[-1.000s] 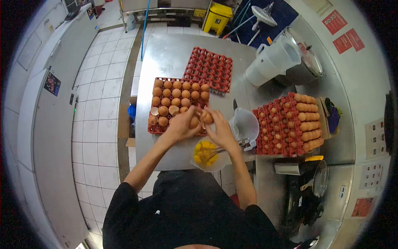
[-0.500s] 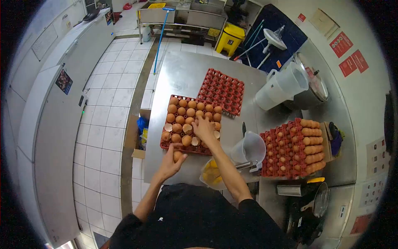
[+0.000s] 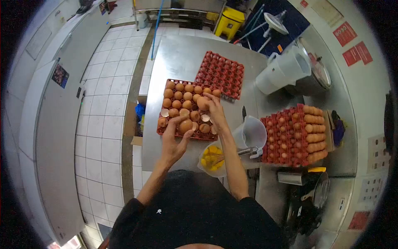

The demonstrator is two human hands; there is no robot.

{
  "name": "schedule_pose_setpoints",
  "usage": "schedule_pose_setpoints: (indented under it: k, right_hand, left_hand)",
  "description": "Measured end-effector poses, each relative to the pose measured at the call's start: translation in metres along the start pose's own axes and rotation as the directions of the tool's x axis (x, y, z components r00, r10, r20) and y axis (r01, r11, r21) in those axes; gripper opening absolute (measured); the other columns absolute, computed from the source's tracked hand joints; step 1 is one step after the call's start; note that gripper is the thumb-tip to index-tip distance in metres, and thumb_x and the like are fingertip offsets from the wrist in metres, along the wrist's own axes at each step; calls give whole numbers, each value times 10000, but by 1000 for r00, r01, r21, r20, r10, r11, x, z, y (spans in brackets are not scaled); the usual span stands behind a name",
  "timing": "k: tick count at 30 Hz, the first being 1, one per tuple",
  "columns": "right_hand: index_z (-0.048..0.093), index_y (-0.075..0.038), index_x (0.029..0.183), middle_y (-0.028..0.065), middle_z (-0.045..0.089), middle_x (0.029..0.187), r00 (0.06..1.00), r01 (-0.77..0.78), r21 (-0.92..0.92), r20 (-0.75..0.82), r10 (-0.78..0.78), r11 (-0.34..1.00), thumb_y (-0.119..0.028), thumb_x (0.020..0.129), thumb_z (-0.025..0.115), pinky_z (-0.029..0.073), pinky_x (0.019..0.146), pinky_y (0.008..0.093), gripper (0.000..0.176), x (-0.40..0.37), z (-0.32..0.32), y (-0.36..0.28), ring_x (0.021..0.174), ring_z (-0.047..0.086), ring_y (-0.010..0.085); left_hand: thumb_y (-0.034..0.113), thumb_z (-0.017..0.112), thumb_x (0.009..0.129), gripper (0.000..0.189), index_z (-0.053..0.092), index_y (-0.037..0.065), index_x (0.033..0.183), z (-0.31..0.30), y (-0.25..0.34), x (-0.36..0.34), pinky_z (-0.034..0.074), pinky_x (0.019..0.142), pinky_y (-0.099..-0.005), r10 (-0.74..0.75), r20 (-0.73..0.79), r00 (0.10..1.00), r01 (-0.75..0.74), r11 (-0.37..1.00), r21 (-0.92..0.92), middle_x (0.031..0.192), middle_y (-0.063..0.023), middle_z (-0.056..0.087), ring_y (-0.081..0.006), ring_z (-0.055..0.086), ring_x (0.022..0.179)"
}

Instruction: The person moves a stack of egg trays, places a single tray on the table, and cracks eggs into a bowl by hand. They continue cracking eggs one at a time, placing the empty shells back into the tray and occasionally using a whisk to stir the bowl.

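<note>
My left hand (image 3: 173, 143) is curled around a brown egg (image 3: 185, 126) over the front part of a red egg tray (image 3: 175, 136). In my right hand (image 3: 217, 113) another brown egg (image 3: 202, 103) is gripped by the fingertips, just above the tray's right side. Whole brown eggs fill the back rows of this tray, while cracked, empty shells (image 3: 205, 118) lie among the front rows. Under my right forearm stands a clear container (image 3: 202, 167) with yellow yolks (image 3: 211, 157) and a wire whisk (image 3: 219, 158) in it; the forearm covers part of it.
Behind the tray lies an empty red egg tray (image 3: 219, 74). To the right are a translucent jug (image 3: 253, 133), stacked trays of eggs (image 3: 286, 137) and a larger white pitcher (image 3: 284, 69). The steel table (image 3: 178, 54) has its left edge beside a tiled floor (image 3: 103, 116).
My right hand has lifted a brown egg from the tray. My left hand, with its egg, has moved up and right over the tray. The camera view has shifted.
</note>
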State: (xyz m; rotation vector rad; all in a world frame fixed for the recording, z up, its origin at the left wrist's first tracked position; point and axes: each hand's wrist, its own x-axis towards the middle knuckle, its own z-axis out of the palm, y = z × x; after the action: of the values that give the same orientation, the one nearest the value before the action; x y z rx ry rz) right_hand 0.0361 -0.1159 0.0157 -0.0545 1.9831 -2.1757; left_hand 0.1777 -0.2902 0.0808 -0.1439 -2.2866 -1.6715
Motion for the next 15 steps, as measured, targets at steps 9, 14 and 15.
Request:
schedule_pose_setpoints:
  k: [9, 14, 15]
  right_hand:
    - [403, -53, 1354, 91, 569, 1110, 931, -42, 643, -253, 264, 765, -310, 1067, 351, 479, 855, 342, 389, -159, 18, -60, 989, 568, 180]
    - [430, -131, 1351, 61, 542, 1203, 909, -71, 670, -262, 325, 739, -323, 1081, 353, 456, 997, 341, 340, -193, 3, -21, 1091, 553, 174]
    - [430, -131, 1351, 61, 542, 1203, 904, -69, 675, -268, 331, 734, -323, 1081, 353, 456, 997, 341, 340, -197, 0, -19, 1091, 553, 174]
  left_hand:
    - [96, 824, 805, 550, 597, 11, 1299, 71, 7, -16, 531, 950, -420, 356, -13, 935, -356, 934, -16, 1260, -207, 621, -362, 627, 1143]
    - [132, 823, 812, 541, 599, 18, 1292, 90, 3, -32, 525, 954, -419, 341, -2, 940, -340, 939, -57, 1252, -187, 640, -345, 638, 1139]
    - [160, 804, 846, 512, 591, 12, 1288, 92, 3, -35, 510, 981, -427, 303, 129, 944, -294, 952, -80, 1250, -199, 645, -345, 635, 1157]
